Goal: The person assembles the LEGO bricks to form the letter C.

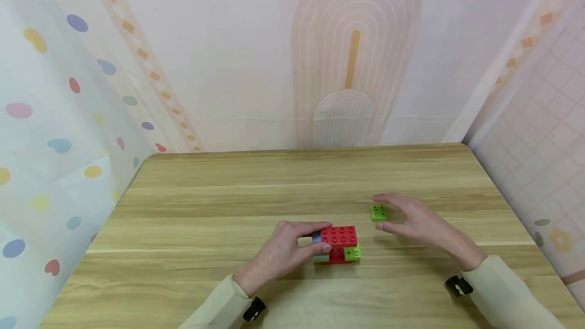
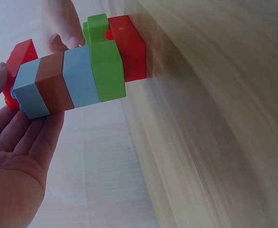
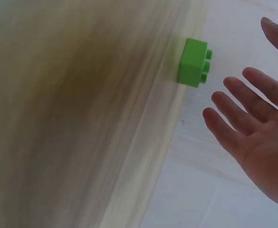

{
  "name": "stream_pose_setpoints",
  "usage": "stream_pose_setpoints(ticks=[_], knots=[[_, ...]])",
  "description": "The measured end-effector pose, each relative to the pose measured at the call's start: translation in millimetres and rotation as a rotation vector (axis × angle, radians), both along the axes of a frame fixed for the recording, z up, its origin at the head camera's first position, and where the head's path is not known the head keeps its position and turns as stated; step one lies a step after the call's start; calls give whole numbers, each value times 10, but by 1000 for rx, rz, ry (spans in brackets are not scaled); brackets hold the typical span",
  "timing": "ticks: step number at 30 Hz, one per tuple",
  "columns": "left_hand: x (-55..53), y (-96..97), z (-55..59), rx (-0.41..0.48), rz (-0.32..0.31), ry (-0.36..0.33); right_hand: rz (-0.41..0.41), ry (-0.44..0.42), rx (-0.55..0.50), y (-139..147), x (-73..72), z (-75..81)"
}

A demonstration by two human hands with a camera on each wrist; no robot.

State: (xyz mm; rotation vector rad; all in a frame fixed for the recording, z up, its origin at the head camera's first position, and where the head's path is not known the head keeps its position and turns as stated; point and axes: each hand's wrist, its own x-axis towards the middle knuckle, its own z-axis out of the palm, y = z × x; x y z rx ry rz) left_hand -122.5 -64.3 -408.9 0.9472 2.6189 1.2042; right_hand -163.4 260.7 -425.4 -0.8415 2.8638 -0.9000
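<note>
A stack of toy building bricks (image 2: 79,76) stands on the table, gripped near its top by my left hand (image 1: 283,253), thumb on one side and fingers on the other. From the top down, it has a red brick (image 1: 340,236), then light blue, brown, light blue and green ones, over a red base brick (image 2: 129,47). Another green brick (image 1: 352,253) sits on the base beside the column. Beyond the stack to the right lies a loose green four-stud brick (image 1: 378,212), studs up. My right hand (image 1: 418,222) hovers around it, thumb and fingers spread, holding nothing.
The wood-grain table (image 1: 205,207) reaches back to a patterned cloth backdrop (image 1: 237,65). Cloth with coloured spots hangs on the left side, and another patterned sheet (image 1: 539,141) hangs on the right. Both wrists wear dark straps below beige sleeves (image 1: 512,293).
</note>
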Motion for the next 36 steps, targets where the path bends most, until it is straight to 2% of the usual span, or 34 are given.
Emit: stream_pose_setpoints(ticks=[13,31,36], knots=[[-5,17,-5,19,-7,9,-2,-116,79,48,-172,-28],[5,21,-1,44,15,-7,-2,-139,153,3,-233,-48],[-4,15,-9,46,16,1,8,-101,138,-1,-212,-40]])
